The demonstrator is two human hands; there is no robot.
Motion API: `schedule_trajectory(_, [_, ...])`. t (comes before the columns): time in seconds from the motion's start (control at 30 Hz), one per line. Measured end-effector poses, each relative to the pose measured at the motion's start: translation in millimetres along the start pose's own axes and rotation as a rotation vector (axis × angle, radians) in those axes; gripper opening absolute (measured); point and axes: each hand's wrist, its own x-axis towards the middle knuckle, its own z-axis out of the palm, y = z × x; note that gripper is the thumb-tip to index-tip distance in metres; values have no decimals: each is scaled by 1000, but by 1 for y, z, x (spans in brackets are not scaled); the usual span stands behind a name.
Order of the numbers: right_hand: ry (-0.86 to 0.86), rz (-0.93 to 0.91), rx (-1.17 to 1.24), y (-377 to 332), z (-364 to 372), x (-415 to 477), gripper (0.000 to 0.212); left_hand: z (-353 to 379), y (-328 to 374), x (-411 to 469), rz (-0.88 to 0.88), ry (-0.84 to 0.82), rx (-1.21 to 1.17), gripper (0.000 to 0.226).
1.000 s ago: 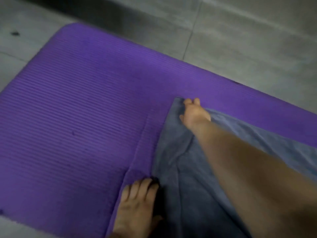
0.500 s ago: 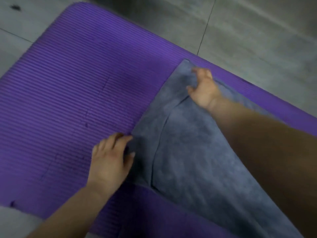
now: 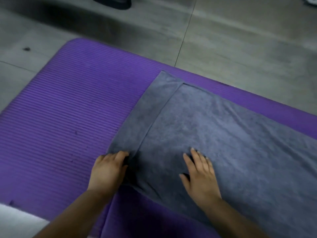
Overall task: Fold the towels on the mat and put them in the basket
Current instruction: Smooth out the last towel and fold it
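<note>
Towel [image 3: 231, 143], right end off-frame.

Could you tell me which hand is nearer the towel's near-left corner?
Left. The left hand holds that corner of the towel; the right hand lies flat farther right on it.

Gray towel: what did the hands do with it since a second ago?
The right hand left the far corner of the gray towel and came back toward the person; it now lies flat on the near part. The left hand stayed at the near left corner, holding it. The towel stayed spread on the purple mat, a strip folded along its left edge.
</note>
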Motion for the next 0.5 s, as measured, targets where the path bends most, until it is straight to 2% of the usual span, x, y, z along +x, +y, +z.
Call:
schedule_trajectory(0.1, [-4, -49, 43, -7, 2, -2, 54, -8, 0, -3, 8, -19, 55, 32])
schedule_trajectory(0.23, [-29, -69, 27, -7, 5, -2, 53, -12, 0, -6, 165, -7, 79, 34])
schedule_trajectory(0.3, [8, -105, 18, -4, 6, -1, 53, -9, 2, -9, 143, -28, 66, 34])
schedule_trajectory(0.37, [80, -138, 20, -2, 9, 2, 53, -5, -1, -15, -23, -16, -4, 39])
schedule_trajectory(0.47, [204, -202, 42, -5, 15, 0, 50, -13, -5, -19, -495, 40, -203, 40])
schedule_trajectory(0.5, [229, -231, 54, -9, 16, -2, 49, -17, -4, -18, -611, 5, -214, 40])
